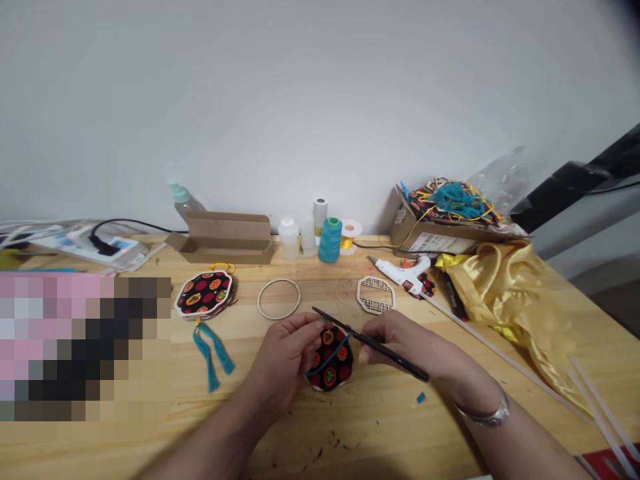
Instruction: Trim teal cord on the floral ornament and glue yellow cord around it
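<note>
Black patterned pad [331, 377] straight in front of teal spool [329, 241], nearer me. My left fingers [306, 333] pinch pad's edge; right fingers [379, 325] grasp black scissors [374, 344]. Pad likely light, cloth-faced: hold by rim. Teal cord [341, 347] looks limp, maybe slippery.

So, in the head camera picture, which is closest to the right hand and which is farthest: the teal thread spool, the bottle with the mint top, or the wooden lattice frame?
From the right hand:
1. Wooden lattice frame: just beyond the hand.
2. Teal thread spool: farther back, to the left.
3. Mint-topped bottle: far left, by the wall.
</note>
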`<move>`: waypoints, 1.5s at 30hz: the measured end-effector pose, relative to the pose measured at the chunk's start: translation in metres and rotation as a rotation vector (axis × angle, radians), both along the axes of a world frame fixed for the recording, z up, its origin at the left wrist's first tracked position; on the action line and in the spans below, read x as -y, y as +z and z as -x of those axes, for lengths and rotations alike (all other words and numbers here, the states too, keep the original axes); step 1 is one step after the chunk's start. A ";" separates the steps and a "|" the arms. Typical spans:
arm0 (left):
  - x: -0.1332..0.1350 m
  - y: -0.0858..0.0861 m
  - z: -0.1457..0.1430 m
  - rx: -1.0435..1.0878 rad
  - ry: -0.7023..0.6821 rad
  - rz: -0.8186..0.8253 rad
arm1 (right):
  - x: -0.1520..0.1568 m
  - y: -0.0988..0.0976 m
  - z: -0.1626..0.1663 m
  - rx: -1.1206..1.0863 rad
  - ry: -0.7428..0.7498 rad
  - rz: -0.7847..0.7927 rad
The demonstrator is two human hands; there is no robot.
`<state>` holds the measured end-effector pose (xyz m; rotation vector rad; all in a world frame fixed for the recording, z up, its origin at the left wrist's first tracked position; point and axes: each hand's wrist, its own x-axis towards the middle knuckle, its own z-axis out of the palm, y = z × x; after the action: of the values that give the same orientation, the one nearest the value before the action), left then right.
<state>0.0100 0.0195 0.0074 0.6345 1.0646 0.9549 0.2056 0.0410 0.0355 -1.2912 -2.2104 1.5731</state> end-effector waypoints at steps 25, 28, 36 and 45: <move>-0.007 0.006 0.007 0.186 0.089 0.074 | -0.016 0.001 -0.024 1.088 -0.292 -0.608; -0.008 0.008 0.007 0.240 0.086 0.100 | -0.015 0.000 -0.027 1.067 -0.263 -0.565; -0.003 0.011 0.004 0.289 0.023 0.080 | -0.004 0.024 -0.008 0.581 -0.337 -0.674; 0.000 0.012 0.000 0.204 0.088 -0.016 | -0.005 -0.007 0.056 -0.566 -0.271 0.270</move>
<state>0.0103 0.0191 0.0189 0.4945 0.9097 1.0819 0.1500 0.0462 0.0282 -0.9798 -1.4645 1.8746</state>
